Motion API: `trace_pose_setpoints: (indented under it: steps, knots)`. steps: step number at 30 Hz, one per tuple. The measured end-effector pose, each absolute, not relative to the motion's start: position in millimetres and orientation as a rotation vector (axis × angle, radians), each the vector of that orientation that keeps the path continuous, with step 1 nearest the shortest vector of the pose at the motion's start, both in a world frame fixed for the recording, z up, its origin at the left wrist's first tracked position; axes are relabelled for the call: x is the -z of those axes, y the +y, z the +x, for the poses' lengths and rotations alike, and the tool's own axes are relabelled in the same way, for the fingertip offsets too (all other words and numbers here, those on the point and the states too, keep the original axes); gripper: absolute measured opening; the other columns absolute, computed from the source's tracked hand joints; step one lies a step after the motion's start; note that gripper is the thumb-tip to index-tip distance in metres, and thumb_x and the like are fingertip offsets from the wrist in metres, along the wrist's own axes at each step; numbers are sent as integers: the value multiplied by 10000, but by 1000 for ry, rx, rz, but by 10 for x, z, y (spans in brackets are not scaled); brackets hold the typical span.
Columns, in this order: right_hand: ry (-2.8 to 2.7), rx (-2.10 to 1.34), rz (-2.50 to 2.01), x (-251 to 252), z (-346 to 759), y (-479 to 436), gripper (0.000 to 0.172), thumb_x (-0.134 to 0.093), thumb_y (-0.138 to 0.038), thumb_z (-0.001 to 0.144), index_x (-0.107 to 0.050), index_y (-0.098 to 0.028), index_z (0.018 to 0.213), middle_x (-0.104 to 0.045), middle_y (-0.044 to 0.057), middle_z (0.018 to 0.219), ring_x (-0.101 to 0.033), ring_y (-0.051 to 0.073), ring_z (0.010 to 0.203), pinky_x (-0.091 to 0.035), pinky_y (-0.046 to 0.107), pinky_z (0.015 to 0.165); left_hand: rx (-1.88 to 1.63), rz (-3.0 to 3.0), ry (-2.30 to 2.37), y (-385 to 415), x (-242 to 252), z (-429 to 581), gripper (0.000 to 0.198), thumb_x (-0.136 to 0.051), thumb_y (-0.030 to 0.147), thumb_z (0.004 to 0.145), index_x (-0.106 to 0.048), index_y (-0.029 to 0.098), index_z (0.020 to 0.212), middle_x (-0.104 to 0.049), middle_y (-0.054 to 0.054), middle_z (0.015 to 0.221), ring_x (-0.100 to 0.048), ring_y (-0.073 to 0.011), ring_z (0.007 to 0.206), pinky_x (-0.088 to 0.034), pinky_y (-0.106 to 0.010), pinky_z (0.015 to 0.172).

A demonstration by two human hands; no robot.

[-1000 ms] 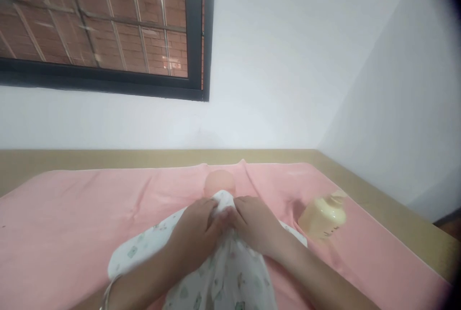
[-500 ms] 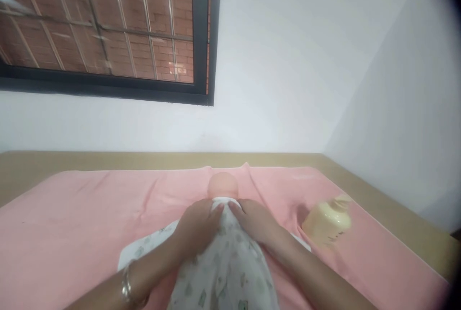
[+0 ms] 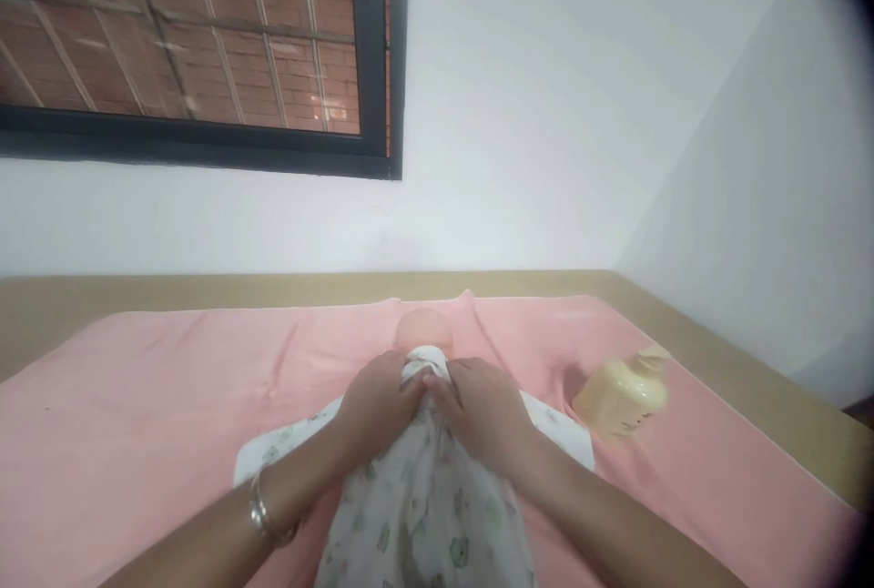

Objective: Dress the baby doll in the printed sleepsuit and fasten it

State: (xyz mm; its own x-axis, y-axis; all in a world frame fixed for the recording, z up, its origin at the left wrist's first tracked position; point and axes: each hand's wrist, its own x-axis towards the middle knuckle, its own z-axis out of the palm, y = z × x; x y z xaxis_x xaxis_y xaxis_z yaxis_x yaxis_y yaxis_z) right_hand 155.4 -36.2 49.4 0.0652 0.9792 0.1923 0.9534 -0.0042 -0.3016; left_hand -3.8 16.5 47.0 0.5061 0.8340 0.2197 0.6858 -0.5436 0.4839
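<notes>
A white baby garment (image 3: 427, 497) with small green animal prints lies spread in front of me, its sleeves out to both sides. A smooth, round, doll-like head (image 3: 424, 329) shows just beyond the bunched collar; its face is hidden. My left hand (image 3: 382, 401), below a silver bangle on the wrist, is closed on the left side of the collar. On the other side, my right hand (image 3: 482, 401) grips the collar too, with its thumb close to the left one. Whatever lies under the cloth is hidden.
A pink sheet (image 3: 170, 406) covers most of the tan surface (image 3: 293, 286). To the right stands a pale yellow bottle-like container (image 3: 625, 395), tilted in view. A white wall (image 3: 512, 115) and a barred window (image 3: 379, 51) rise behind.
My thumbs have come closer together, and the collar is now bunched and folded between my hands. The whole view has shifted slightly, with things sitting higher.
</notes>
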Motion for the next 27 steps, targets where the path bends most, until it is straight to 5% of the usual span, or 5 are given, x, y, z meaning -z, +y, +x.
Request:
trace_pose_setpoints:
  steps: [4,10,15,27]
  knots:
    - [-1919,-325,-2049,-510,1543,-348,670,-80,-542,938,-623,-172,808,-647,88,788,-572,184,728,-322,271,612,-631,2426,1343,197,-458,-26,394,-314,449,891,-565,202,715,-611,-38,743,-537,-183,693,-366,-294,623]
    - [-1957,-57,-1984,-542,1479,-409,579,-157,-517,945,-607,-190,783,-632,74,786,-556,188,766,-307,279,639,-558,2524,1236,183,-448,-29,335,-352,359,879,-526,195,644,-575,-21,669,-498,-155,607,-331,-278,564]
    - [-1946,-295,-2043,-523,1510,-350,676,-64,-531,942,-614,-182,760,-631,75,750,-553,166,681,-300,265,596,-698,2627,1191,148,-472,-15,314,-360,324,878,-537,182,661,-589,-49,747,-527,-177,734,-377,-302,684]
    - [-1988,-229,-1974,-479,1575,-308,656,-74,-538,939,-621,-192,836,-644,76,826,-564,187,791,-321,278,662,-463,2409,1253,189,-481,-20,487,-259,501,900,-583,202,694,-621,-41,709,-556,-185,657,-379,-282,589]
